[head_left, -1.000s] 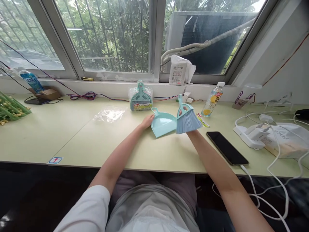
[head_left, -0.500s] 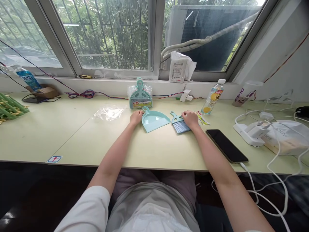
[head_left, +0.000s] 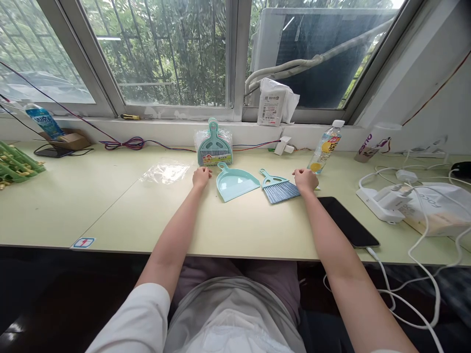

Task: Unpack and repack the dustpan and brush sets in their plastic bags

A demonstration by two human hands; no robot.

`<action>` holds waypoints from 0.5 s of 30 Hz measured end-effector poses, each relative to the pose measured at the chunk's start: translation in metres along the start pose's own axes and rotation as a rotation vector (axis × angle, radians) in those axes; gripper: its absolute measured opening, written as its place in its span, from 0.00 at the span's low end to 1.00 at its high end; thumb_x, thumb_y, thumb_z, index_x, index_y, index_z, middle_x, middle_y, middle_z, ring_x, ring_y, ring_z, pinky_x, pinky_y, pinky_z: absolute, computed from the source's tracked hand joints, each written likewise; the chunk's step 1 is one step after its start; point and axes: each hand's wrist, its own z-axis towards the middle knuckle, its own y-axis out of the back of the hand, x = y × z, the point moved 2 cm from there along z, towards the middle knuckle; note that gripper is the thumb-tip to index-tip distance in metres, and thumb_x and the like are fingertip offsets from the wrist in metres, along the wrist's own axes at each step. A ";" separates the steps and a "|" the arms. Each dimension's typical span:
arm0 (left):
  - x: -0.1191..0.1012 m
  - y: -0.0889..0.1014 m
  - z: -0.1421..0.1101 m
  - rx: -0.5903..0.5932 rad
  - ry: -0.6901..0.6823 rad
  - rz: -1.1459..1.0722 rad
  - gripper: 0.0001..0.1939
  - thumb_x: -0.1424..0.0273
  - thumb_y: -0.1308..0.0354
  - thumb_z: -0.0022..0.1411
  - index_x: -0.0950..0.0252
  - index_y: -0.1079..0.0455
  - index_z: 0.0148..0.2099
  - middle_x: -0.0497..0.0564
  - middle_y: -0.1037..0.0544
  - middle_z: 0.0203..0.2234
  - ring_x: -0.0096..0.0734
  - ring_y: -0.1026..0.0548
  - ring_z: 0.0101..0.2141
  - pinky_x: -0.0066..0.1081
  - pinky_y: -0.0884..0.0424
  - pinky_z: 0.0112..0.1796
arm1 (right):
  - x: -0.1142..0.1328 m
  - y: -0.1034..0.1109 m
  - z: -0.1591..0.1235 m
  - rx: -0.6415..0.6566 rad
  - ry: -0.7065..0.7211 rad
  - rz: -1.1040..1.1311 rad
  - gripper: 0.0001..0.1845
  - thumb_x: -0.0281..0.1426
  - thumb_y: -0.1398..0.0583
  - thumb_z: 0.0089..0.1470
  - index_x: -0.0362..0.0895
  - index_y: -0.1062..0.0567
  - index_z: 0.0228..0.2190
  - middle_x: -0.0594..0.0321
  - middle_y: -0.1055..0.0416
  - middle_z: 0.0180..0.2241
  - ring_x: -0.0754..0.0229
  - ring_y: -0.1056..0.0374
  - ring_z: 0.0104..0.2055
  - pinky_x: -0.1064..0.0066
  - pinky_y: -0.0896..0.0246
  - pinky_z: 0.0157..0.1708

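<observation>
Dustpan [head_left: 237, 183], pale teal, lies flat at twelve o'clock from the seated person, its handle pointing toward eleven; a matching brush [head_left: 279, 189] with blue-grey bristles lies just beside it, toward one. The left hand [head_left: 201, 177], at half past eleven, is curled into a loose fist beside the dustpan's handle, apart from it, with nothing visible in its grasp. The right hand [head_left: 305, 180], at one o'clock, is also curled, nothing seen in it; it sits by the bristle tips, though contact is unclear. A sliver of yellow-green [head_left: 318, 189] shows past its edge, mostly hidden. Beyond the dustpan, at twelve, stands a plastic-wrapped stack [head_left: 214, 147] of similar sets. Crumpled clear plastic [head_left: 165, 173] lies at eleven. A drink bottle [head_left: 326, 147] stands close behind the right hand at one. Between one and two, a black phone [head_left: 349, 223] lies partly covered by the right forearm, with a white power strip [head_left: 379, 206] farther out. Green stalks [head_left: 18, 165] lie at ten.
</observation>
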 end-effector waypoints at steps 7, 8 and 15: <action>-0.001 0.001 0.000 -0.011 0.008 -0.009 0.15 0.70 0.54 0.60 0.64 0.25 0.34 0.52 0.20 0.29 0.30 0.25 0.30 0.27 0.33 0.33 | 0.006 0.008 -0.001 -0.046 -0.025 0.088 0.18 0.33 0.48 0.52 0.45 0.19 0.31 0.52 0.24 0.32 0.51 0.31 0.37 0.64 0.42 0.36; 0.000 0.002 0.001 -0.015 0.010 -0.021 0.15 0.70 0.54 0.60 0.65 0.25 0.34 0.52 0.20 0.29 0.29 0.25 0.29 0.27 0.33 0.33 | 0.006 0.012 0.000 -0.075 -0.057 0.130 0.18 0.33 0.49 0.53 0.46 0.19 0.32 0.52 0.24 0.32 0.51 0.30 0.37 0.64 0.42 0.35; 0.003 0.006 0.005 -0.089 0.066 -0.156 0.18 0.70 0.57 0.60 0.67 0.25 0.36 0.53 0.20 0.29 0.25 0.29 0.22 0.26 0.34 0.27 | -0.019 0.036 0.014 -0.211 -0.388 0.348 0.30 0.36 0.63 0.61 0.43 0.34 0.55 0.44 0.33 0.48 0.45 0.32 0.45 0.61 0.40 0.31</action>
